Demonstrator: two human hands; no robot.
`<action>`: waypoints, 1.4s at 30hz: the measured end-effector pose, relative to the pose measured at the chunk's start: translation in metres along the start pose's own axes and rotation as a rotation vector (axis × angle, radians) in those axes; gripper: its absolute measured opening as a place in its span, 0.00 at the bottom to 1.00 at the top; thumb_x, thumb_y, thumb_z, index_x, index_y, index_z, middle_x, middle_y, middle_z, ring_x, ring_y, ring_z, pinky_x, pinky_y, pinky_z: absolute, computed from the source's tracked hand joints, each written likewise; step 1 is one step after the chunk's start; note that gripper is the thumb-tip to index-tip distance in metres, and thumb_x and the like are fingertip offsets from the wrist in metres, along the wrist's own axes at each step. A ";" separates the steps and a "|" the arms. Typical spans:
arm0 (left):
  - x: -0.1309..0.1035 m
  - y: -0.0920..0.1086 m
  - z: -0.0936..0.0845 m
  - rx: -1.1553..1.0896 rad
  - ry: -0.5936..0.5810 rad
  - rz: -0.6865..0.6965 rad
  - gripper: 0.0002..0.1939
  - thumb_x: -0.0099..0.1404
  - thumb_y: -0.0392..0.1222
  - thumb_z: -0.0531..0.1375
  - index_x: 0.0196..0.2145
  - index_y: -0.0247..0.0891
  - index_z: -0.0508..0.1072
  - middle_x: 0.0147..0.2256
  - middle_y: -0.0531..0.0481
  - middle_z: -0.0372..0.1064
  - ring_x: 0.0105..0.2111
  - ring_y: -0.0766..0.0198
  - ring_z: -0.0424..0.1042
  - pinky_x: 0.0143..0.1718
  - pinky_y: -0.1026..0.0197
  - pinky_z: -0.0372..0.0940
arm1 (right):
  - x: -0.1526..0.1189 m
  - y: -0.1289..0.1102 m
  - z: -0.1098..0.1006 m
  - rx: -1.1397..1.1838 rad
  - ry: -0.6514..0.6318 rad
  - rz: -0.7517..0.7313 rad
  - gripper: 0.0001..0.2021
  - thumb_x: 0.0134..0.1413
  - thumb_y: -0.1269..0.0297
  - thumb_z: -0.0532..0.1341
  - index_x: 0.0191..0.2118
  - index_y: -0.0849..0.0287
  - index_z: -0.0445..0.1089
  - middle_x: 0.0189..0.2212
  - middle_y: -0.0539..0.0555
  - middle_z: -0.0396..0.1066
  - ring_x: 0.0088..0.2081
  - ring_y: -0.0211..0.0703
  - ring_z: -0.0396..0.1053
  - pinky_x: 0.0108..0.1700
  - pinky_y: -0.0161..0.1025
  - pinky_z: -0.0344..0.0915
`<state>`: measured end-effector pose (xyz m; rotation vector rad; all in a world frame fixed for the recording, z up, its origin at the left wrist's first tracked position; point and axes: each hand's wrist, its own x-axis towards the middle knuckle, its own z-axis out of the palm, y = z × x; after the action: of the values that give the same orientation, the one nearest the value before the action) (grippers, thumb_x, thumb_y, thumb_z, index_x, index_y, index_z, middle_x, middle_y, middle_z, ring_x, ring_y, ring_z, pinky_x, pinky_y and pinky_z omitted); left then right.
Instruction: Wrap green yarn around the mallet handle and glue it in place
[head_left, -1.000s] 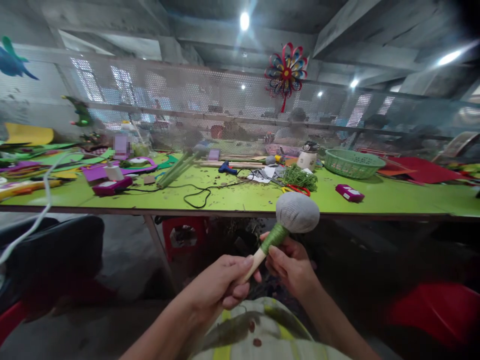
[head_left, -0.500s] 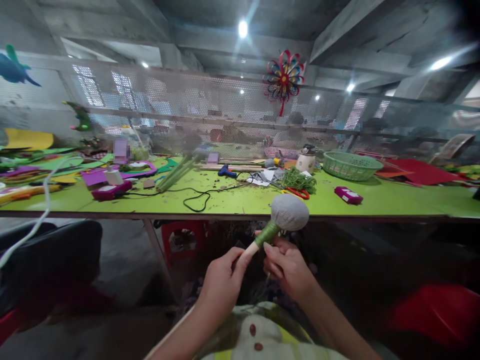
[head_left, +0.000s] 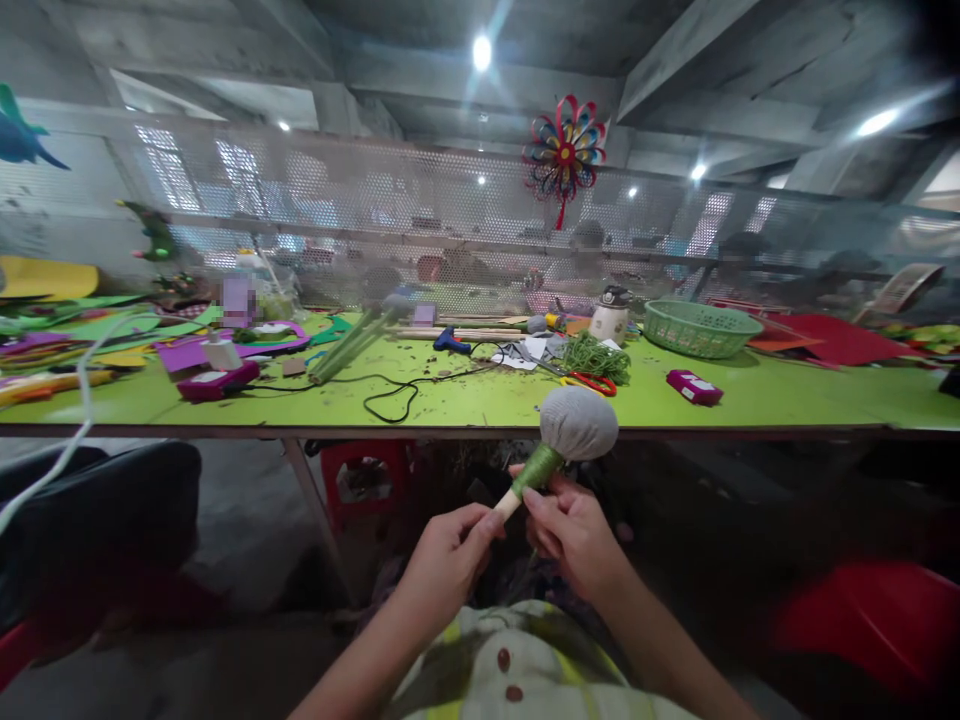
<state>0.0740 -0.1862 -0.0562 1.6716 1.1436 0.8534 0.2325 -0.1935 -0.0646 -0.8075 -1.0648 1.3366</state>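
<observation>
A wooden stick [head_left: 509, 505] with a round grey cloth-covered head [head_left: 579, 423] is held in front of my body, tilted up to the right. Green cord [head_left: 538, 470] is wound around the stick just below the head. My left hand [head_left: 455, 552] pinches the bare lower part of the stick between thumb and fingers. My right hand [head_left: 571, 528] is closed on the green-wrapped part, its thumb against the lower end of the winding. Both hands are over my lap, below the table's front edge.
On the green table [head_left: 465, 405] lie a blue glue gun [head_left: 452, 341], green cord strands [head_left: 596, 358], red-handled scissors [head_left: 594, 383], purple boxes [head_left: 694, 388] and a green basket [head_left: 703, 330]. Coloured sheets lie at both sides. A red stool [head_left: 365, 480] stands beneath.
My left hand has shifted slightly on the stick, its fingers now more bent around it. My right hand stays on the green winding. The view has moved a little.
</observation>
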 end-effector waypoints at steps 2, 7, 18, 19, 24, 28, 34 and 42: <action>0.000 0.002 0.000 -0.036 -0.048 -0.024 0.21 0.63 0.56 0.50 0.27 0.35 0.70 0.14 0.61 0.47 0.15 0.70 0.47 0.17 0.66 0.43 | 0.000 -0.001 -0.002 -0.008 -0.007 -0.007 0.16 0.54 0.61 0.62 0.46 0.63 0.67 0.09 0.37 0.49 0.13 0.29 0.42 0.18 0.31 0.43; -0.001 0.007 -0.006 -0.098 -0.048 -0.018 0.18 0.61 0.54 0.56 0.27 0.34 0.71 0.18 0.58 0.53 0.20 0.70 0.50 0.20 0.67 0.44 | -0.001 -0.003 -0.008 -0.038 -0.032 -0.022 0.14 0.55 0.63 0.62 0.45 0.64 0.68 0.10 0.37 0.47 0.13 0.28 0.41 0.17 0.31 0.43; -0.003 0.005 -0.010 -0.394 -0.322 -0.217 0.23 0.60 0.61 0.53 0.29 0.36 0.67 0.14 0.63 0.48 0.12 0.75 0.40 0.12 0.69 0.37 | -0.001 -0.002 -0.014 0.010 -0.108 -0.026 0.10 0.55 0.65 0.62 0.43 0.63 0.70 0.10 0.37 0.48 0.13 0.27 0.41 0.17 0.31 0.44; -0.002 0.004 -0.012 -0.441 -0.367 -0.242 0.23 0.61 0.61 0.52 0.30 0.36 0.68 0.14 0.63 0.49 0.12 0.76 0.39 0.12 0.69 0.36 | -0.001 -0.002 -0.013 0.020 -0.111 -0.025 0.10 0.54 0.66 0.62 0.42 0.63 0.71 0.10 0.37 0.48 0.13 0.27 0.41 0.17 0.31 0.44; 0.000 0.001 -0.013 -0.439 -0.427 -0.264 0.25 0.64 0.59 0.48 0.30 0.35 0.70 0.12 0.59 0.55 0.09 0.75 0.45 0.11 0.69 0.39 | 0.009 0.000 -0.007 0.052 -0.101 -0.044 0.08 0.52 0.65 0.63 0.38 0.62 0.70 0.10 0.38 0.50 0.13 0.27 0.43 0.18 0.31 0.45; -0.004 -0.002 -0.008 -0.144 -0.099 -0.126 0.19 0.61 0.56 0.54 0.34 0.35 0.71 0.19 0.53 0.65 0.16 0.68 0.60 0.17 0.67 0.53 | 0.017 0.000 0.002 0.033 -0.001 -0.049 0.09 0.53 0.62 0.63 0.37 0.62 0.70 0.11 0.38 0.47 0.14 0.28 0.42 0.18 0.31 0.41; -0.020 -0.001 -0.029 -0.011 0.115 0.082 0.17 0.62 0.52 0.57 0.34 0.35 0.75 0.20 0.54 0.62 0.21 0.69 0.60 0.24 0.67 0.55 | 0.020 -0.008 0.015 -0.087 -0.082 -0.046 0.11 0.53 0.59 0.63 0.39 0.61 0.70 0.15 0.41 0.50 0.16 0.28 0.43 0.18 0.31 0.39; -0.039 0.005 -0.062 -0.654 -0.330 -0.225 0.21 0.59 0.57 0.58 0.32 0.33 0.72 0.14 0.60 0.51 0.12 0.76 0.42 0.13 0.69 0.34 | 0.012 -0.028 0.039 -0.188 -0.195 -0.031 0.15 0.50 0.58 0.65 0.43 0.60 0.71 0.16 0.44 0.57 0.16 0.29 0.46 0.18 0.31 0.42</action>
<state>0.0079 -0.2056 -0.0319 1.0665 0.7005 0.6764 0.2047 -0.1894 -0.0234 -0.8058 -1.3678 1.3221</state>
